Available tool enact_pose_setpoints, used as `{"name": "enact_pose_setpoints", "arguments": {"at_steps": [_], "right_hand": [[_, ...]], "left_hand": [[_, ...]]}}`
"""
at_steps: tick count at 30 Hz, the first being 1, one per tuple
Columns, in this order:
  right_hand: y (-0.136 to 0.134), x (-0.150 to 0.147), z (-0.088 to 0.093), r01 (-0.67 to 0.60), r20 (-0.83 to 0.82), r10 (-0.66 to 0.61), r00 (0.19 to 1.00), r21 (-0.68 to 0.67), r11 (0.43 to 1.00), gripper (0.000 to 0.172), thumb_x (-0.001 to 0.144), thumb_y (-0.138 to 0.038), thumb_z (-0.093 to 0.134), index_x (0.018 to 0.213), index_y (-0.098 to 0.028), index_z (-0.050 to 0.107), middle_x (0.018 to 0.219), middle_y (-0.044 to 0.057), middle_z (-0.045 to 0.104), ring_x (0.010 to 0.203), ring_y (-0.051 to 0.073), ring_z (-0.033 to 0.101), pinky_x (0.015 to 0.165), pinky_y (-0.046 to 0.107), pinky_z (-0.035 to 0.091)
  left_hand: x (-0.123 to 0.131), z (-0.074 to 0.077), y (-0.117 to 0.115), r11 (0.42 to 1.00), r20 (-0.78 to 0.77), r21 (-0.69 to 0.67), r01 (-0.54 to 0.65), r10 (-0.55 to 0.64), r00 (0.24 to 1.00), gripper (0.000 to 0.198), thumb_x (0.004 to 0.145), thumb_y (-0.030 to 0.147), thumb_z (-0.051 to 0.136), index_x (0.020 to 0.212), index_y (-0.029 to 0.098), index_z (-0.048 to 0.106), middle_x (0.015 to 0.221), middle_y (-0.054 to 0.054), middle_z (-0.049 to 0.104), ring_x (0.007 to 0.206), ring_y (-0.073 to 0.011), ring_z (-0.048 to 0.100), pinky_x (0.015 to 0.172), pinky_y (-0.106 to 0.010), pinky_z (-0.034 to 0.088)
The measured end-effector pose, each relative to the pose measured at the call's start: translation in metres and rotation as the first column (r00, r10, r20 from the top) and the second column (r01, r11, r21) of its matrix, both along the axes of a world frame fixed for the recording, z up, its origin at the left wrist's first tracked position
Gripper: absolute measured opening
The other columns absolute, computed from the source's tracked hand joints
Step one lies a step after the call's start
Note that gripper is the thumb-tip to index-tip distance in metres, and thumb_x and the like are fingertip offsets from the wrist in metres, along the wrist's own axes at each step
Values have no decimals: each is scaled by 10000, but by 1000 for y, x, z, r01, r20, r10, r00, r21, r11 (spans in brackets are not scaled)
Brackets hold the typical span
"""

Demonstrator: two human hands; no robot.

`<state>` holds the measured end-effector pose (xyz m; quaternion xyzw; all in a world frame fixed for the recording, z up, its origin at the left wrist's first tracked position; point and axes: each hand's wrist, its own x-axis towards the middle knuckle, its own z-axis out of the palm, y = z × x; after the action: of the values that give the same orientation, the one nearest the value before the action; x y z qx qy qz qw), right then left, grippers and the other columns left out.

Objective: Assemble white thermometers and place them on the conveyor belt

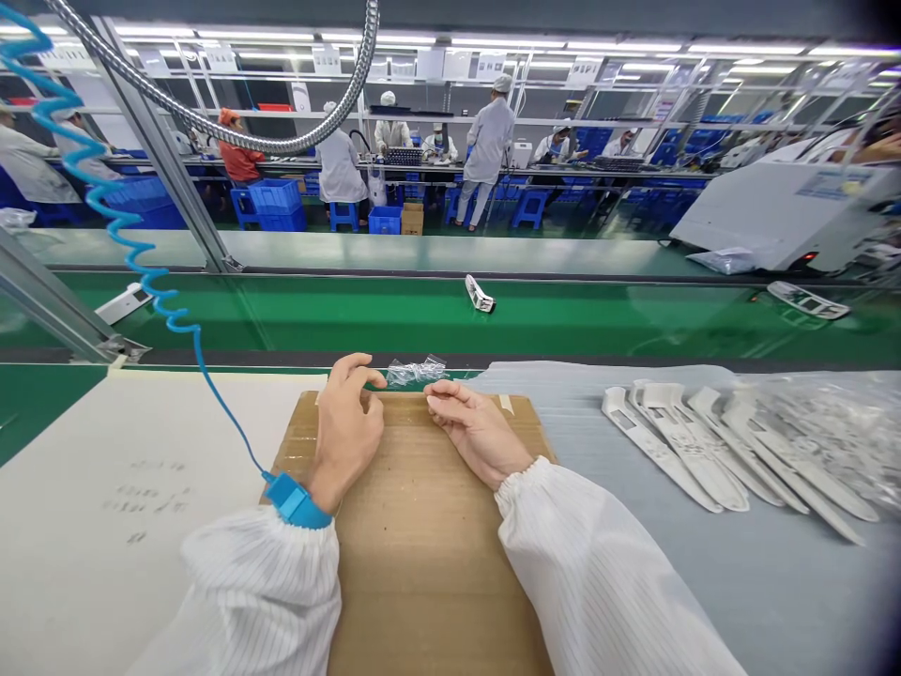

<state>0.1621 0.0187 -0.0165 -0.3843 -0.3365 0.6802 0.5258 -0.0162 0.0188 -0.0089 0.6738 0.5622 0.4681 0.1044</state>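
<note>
My left hand is raised over the far left part of a brown cardboard sheet. Its fingers curve forward, with a gap between thumb and forefinger and nothing visible in it. A blue wrist strap with a coiled cord is on that wrist. Across from it, my right hand has thumb and fingertips pressed together; anything between them is too small to make out. Just beyond both hands lies a crumpled clear plastic piece at the cardboard's far edge.
Several white plastic shells lie on grey foam sheeting at right, beside clear bags of small parts. White paper covers the left. Beyond runs a green conveyor belt carrying a white handset part. Co-workers sit and stand farther back.
</note>
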Motion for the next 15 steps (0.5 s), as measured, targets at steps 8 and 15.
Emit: {"name": "enact_pose_setpoints", "arguments": {"at_steps": [8, 15], "right_hand": [[22, 29, 10, 67, 190, -86, 978, 104, 992, 301, 617, -328, 882, 864, -226, 743, 901, 27, 702, 760, 136, 565, 768, 334, 451], [156, 82, 22, 162, 835, -447, 322, 416, 895, 257, 707, -203, 645, 956, -196, 709, 985, 75, 730, 842, 207, 650, 852, 400, 501]], "left_hand": [[2, -4, 2, 1000, 46, -6, 19, -19, 999, 289, 741, -25, 432, 820, 175, 626, 1210, -101, 589, 1017, -199, 629, 864, -342, 525], [6, -11, 0, 998, 162, -7, 57, -55, 985, 332, 716, -65, 401, 835, 164, 610, 1252, -104, 564, 1001, -187, 614, 893, -345, 496]]}}
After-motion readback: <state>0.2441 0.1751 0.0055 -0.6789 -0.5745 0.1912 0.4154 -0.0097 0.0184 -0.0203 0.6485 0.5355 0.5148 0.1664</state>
